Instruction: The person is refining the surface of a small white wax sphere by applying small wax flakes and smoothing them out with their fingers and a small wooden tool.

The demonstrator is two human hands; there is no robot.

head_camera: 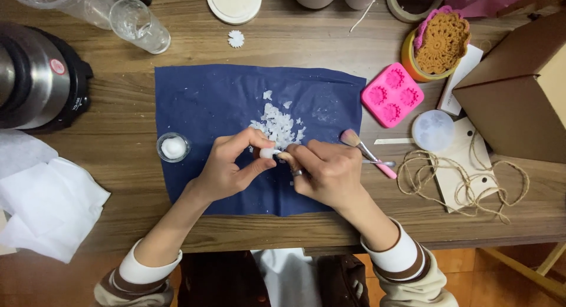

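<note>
Small white piece [267,153] mostly hidden between the fingertips of both hands, shape hard to make out, so its long axis and pointing direction cannot be told. Left hand [227,168] curled nearly closed, thumb and forefinger pinching the piece from the left. Right hand [327,171] also curled tight, fingertips touching the same piece from the right; ring on one finger; whether it grips or only picks at the piece is unclear. Piece sits above the blue cloth [200,101], near its lower middle, just below the pile of white flakes [277,125] lying on the cloth. Brush [367,154] lies at the cloth's right edge, partly behind the right hand, bristles pointing up-left, pink handle running down-right. Small glass cup [173,147] with white fill sits on the cloth's left edge. Pink mould [393,95] right of the cloth, twine [466,177] further right. Kettle [35,77] left of the cloth, cut off by the frame.
</note>
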